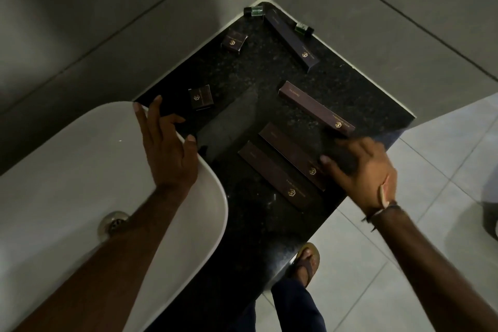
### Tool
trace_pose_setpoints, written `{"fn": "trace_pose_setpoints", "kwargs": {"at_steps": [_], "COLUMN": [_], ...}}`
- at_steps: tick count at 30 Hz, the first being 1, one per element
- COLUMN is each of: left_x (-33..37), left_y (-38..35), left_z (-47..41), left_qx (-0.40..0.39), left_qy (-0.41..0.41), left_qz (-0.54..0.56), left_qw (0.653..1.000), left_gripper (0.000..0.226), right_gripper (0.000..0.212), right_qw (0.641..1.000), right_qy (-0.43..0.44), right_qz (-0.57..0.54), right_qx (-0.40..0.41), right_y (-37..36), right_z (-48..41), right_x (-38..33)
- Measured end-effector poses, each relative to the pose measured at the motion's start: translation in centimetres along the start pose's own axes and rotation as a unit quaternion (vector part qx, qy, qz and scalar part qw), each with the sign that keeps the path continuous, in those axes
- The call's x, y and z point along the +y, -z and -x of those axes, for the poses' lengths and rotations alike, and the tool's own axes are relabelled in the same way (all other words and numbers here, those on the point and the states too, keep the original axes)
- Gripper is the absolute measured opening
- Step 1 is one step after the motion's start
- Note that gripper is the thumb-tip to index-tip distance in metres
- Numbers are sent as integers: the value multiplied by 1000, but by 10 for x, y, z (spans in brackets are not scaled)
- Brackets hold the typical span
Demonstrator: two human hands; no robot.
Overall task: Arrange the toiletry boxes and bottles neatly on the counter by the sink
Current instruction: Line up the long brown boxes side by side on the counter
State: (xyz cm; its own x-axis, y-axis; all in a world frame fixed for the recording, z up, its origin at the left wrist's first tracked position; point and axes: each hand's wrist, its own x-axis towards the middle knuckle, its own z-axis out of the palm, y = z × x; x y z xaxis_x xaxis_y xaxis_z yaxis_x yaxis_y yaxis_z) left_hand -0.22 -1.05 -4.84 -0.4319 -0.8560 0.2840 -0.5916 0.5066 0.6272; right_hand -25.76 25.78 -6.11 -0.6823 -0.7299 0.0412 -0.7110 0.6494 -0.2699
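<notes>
On the black speckled counter [242, 83] lie several dark boxes with gold logos. Two long brown boxes [277, 178] [291, 153] lie side by side near the front edge; a third long box [315, 108] lies behind them. A dark blue long box [292, 40] rests near the back corner. Two small boxes [234, 41] [200, 97] sit on the left. Two small green bottles [253, 11] [304, 28] lie against the walls. My right hand [363, 170] hovers with fingers spread, fingertips touching the ends of the long boxes. My left hand [167, 145] is open above the sink rim.
A white basin [67, 170] with a metal drain [113, 224] fills the left. Grey tiled walls meet at the counter's back corner. The counter's right and front edges drop to a pale tiled floor [377, 277], where a sandalled foot [305, 264] stands.
</notes>
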Motion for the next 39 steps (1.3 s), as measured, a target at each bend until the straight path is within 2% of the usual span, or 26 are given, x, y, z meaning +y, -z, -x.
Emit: {"fn": "trace_pose_setpoints", "kwargs": {"at_steps": [2, 5, 7, 12, 18, 29, 32, 36, 39], "left_x": [-1, -1, 1, 3, 2, -4, -7, -8, -8], "left_y": [0, 1, 2, 2, 1, -2, -3, -5, -6], "left_z": [0, 1, 0, 0, 0, 0, 0, 0, 0], "left_qx": [-5, -6, -5, -10, -8, 3, 7, 10, 14], "left_qy": [0, -5, -6, 5, 7, 5, -3, -8, -3], "left_qz": [0, -5, -7, 7, 16, 18, 19, 17, 20], "left_qw": [1000, 1000, 1000, 1000, 1000, 1000, 1000, 1000, 1000], "left_gripper": [33, 33, 33, 33, 32, 33, 33, 33, 33], "right_gripper": [49, 58, 53, 43, 42, 43, 52, 77, 72], "right_qw": [1000, 998, 996, 995, 996, 996, 996, 996, 996], "right_qy": [-15, -48, -51, -55, -47, -49, -48, -86, -57], "right_qz": [-9, 0, -5, -23, -15, -19, -11, -22, -67], "right_qx": [11, -37, -72, -79, -77, -72, -79, -24, -11], "right_y": [1, 1, 0, -3, -4, -7, -6, 5, 6], "right_z": [-27, -63, -70, -46, -10, -10, -11, -27, -73], "right_x": [4, 5, 5, 10, 19, 21, 19, 17, 2]}}
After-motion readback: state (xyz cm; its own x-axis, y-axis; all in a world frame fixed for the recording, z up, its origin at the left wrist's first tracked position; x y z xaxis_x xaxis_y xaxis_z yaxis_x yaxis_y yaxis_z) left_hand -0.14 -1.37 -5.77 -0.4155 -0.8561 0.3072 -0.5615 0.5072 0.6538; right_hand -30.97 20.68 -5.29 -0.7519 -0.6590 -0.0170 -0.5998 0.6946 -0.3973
